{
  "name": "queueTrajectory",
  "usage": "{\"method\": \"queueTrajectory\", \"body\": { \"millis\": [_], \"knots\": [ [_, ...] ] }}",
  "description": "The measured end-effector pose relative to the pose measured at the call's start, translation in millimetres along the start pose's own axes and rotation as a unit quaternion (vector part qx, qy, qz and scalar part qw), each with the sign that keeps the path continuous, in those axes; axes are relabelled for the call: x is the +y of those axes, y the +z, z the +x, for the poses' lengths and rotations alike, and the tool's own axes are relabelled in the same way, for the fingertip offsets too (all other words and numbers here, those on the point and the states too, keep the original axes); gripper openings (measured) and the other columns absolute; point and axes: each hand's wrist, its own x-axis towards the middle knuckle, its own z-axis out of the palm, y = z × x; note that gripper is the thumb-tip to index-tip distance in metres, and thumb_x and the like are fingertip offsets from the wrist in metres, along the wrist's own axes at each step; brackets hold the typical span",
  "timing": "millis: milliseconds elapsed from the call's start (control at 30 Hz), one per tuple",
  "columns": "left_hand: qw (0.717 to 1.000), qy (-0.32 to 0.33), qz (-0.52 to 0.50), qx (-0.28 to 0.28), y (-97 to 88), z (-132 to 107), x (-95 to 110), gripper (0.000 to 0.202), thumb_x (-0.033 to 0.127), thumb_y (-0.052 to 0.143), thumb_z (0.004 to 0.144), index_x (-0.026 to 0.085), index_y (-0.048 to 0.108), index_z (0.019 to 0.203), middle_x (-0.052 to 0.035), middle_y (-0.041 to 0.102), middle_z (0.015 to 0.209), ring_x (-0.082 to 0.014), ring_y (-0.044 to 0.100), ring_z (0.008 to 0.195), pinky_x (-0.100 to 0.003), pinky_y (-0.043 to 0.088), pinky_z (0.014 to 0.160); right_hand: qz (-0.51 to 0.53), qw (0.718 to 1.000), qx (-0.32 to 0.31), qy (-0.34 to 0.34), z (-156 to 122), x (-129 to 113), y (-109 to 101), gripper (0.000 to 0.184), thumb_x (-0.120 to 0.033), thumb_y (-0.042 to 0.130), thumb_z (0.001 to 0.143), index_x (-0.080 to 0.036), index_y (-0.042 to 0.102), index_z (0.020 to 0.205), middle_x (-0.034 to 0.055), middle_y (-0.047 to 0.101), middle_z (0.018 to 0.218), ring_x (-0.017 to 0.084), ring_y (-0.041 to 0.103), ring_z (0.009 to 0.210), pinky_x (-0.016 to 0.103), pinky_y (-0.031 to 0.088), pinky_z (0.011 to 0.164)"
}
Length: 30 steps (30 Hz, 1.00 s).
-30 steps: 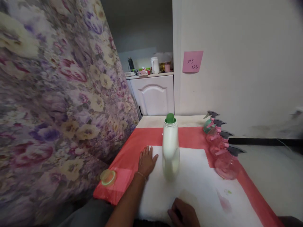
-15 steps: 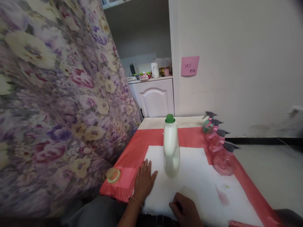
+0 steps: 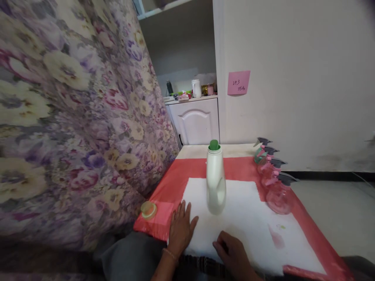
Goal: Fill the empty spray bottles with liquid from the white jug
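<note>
My left hand (image 3: 181, 230) and right hand (image 3: 233, 251) are both bare, as are the parts of my forearms that show. Round my left wrist I wear a thin, light-toned bracelet (image 3: 170, 254), its detail too small to make out. Plain grey cloth (image 3: 134, 255) covers my left leg, and dark fabric (image 3: 205, 265) with a lighter banded pattern shows at my lap.

Floral curtain (image 3: 88, 128), pale wall (image 3: 299, 86)
</note>
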Motion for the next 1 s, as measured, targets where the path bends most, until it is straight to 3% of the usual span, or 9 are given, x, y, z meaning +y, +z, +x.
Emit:
{"method": "queueTrajectory", "body": {
  "millis": [700,867,1000],
  "knots": [
    [1.0,0.0,-0.02,0.014,0.1,-4,3,0.063,0.054,0.037,0.095,0.017,0.041,0.146,-0.0173,0.038,0.154,-0.0316,0.036,0.142,-0.053,0.033,0.111,-0.016,1.0,0.007,-0.022,-5,5,1,0.032,-0.041,0.049,0.092,-0.021,0.052,0.068,-0.0011,0.062,0.062,0.015,0.056,0.058,0.024,0.038,0.058],
    [0.999,-0.014,-0.028,0.018,-1.1,-24,-6,0.064,0.052,0.036,0.096,0.013,0.041,0.145,-0.0193,0.04,0.152,-0.0306,0.035,0.143,-0.052,0.032,0.113,-0.021,0.999,0.005,-0.027,-7,8,3,0.035,-0.046,0.046,0.094,-0.021,0.051,0.069,-0.0011,0.063,0.062,0.016,0.057,0.058,0.025,0.039,0.057],
    [0.997,-0.064,-0.036,0.036,4.0,-50,-29,0.061,0.049,0.038,0.095,0.014,0.042,0.145,-0.0185,0.041,0.152,-0.0317,0.036,0.142,-0.054,0.032,0.112,-0.028,0.999,0.002,-0.029,-8,10,4,0.037,-0.047,0.045,0.094,-0.022,0.05,0.068,-0.0008,0.062,0.061,0.016,0.057,0.058,0.025,0.039,0.057]
  ]
}}
